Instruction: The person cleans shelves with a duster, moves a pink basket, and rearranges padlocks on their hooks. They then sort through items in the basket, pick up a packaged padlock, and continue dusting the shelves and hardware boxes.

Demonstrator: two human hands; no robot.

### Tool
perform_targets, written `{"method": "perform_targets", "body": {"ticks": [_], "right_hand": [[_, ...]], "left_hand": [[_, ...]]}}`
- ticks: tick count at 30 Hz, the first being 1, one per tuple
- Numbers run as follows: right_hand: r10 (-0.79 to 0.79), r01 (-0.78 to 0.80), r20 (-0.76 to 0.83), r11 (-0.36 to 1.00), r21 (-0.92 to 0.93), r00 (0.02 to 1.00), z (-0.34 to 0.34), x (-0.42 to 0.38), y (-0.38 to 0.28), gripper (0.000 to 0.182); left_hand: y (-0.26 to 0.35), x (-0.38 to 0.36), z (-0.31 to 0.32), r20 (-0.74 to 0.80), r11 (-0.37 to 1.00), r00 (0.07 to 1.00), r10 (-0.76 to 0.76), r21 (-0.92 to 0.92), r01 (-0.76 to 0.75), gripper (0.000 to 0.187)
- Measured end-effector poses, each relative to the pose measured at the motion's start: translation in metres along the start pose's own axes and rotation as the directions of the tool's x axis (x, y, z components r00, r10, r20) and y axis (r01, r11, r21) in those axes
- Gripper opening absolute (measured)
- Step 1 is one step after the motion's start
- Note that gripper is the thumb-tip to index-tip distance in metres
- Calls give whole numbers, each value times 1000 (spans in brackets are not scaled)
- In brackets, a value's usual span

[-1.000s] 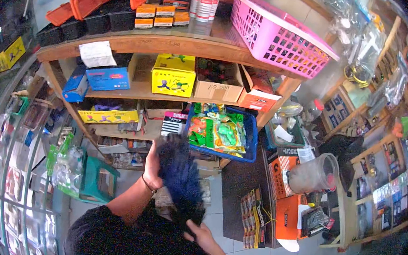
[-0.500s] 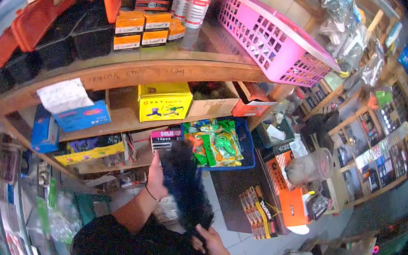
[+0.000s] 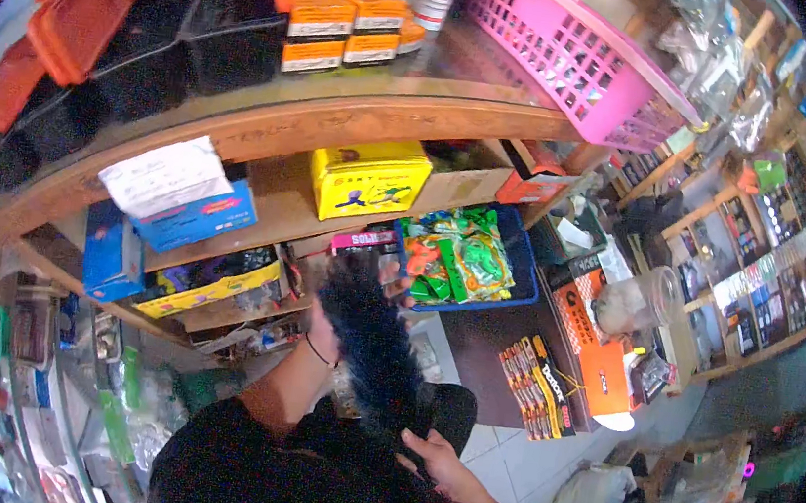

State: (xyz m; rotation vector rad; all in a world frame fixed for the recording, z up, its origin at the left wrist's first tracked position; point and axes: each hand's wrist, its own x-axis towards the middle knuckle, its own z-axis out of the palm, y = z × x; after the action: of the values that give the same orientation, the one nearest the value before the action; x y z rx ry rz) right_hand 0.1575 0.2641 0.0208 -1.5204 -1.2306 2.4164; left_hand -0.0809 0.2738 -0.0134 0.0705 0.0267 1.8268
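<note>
A dark blue-black fluffy duster (image 3: 368, 337) slants across the front of my body. My right hand (image 3: 434, 459) closes round its lower end, close to my black shirt. On the upper part, my left hand (image 3: 322, 330) is wrapped round from behind, its wrist to the left and blurred fingertips showing past the right edge. Fluff covers much of that palm. Just beyond the duster's top are a pink-and-black box (image 3: 365, 239) and a blue basket (image 3: 517, 299) of green and orange packets (image 3: 466, 264).
The wooden shelf edge (image 3: 340, 110) runs above my hands. Under it stand a yellow box (image 3: 369, 183) and a blue box (image 3: 198, 218). A pink basket (image 3: 583, 63) rests on top. Right of me are a dark counter (image 3: 476, 349), battery packs (image 3: 537, 386) and an orange box (image 3: 598, 373).
The view has shifted, so the shelves sit differently in the frame. The duster stays in my hands; fingertips of my left hand now show on its right side.
</note>
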Motion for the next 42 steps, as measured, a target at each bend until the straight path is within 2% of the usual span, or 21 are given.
{"method": "perform_targets", "body": {"ticks": [2,3,6,10,11,12,13,16,18,20,21,25,26,30,32,33,36,37,39,40,42], "right_hand": [[93,-70,177,989,-131,980,-26,18,1,26],[45,-52,387,999,7,921,-25,23,-7,25],[56,-46,150,996,-75,987,7,19,-14,25],[121,-29,372,969,-244,920,13,28,-25,26],[89,-15,255,960,-281,963,19,23,-36,26],[38,-2,302,993,-119,953,21,26,-37,28],[47,-7,401,995,-100,915,17,35,-34,28],[75,15,393,975,-220,916,10,56,-15,27],[72,36,286,934,-356,956,18,50,-20,27],[51,48,418,974,-224,907,32,35,-48,26],[16,56,620,994,-96,785,26,51,-46,26],[104,61,532,957,-283,841,34,40,-38,27],[108,63,534,954,-292,838,31,43,-40,27],[75,59,636,981,-186,768,26,53,-45,23],[97,29,334,934,-355,938,36,40,-39,24],[115,125,573,924,-362,811,29,45,-43,23],[121,76,510,934,-349,851,17,58,-51,30],[129,55,633,963,-263,764,10,70,-50,27],[99,45,444,952,-302,890,36,48,-40,26],[51,29,233,944,-328,971,46,40,-36,26],[6,141,380,922,-360,925,31,53,-38,23]], "left_hand": [[12,-13,15,237,1000,971,-21,21,17,70],[15,-17,28,41,993,995,87,-80,-83,73],[22,-26,29,-80,976,973,217,33,-215,62],[34,-34,-1,128,993,985,114,-10,-114,58],[38,-41,17,182,984,968,173,6,-177,57],[41,-47,30,234,970,945,230,21,-241,56],[39,-49,35,-84,937,937,339,-58,-344,62],[42,-64,22,159,961,949,272,16,-278,64],[44,-64,23,124,950,945,302,45,-310,66],[53,-66,29,124,938,930,346,-32,-345,65],[52,-71,38,-98,935,930,354,42,-352,63],[54,-71,15,108,927,930,353,94,-362,53],[57,-62,22,337,950,895,292,1,-311,55],[52,-79,39,-61,912,911,407,-18,-409,67],[53,-79,29,205,923,901,383,-37,-384,72],[53,-78,24,165,914,901,400,-1,-406,71],[57,-79,26,14,880,880,475,10,-475,70],[55,-79,30,-32,880,879,475,3,-476,70],[55,-77,24,-79,876,873,481,-4,-482,69],[58,-73,5,73,890,889,453,23,-455,65],[62,-69,-4,280,912,877,390,14,-410,60]]}}
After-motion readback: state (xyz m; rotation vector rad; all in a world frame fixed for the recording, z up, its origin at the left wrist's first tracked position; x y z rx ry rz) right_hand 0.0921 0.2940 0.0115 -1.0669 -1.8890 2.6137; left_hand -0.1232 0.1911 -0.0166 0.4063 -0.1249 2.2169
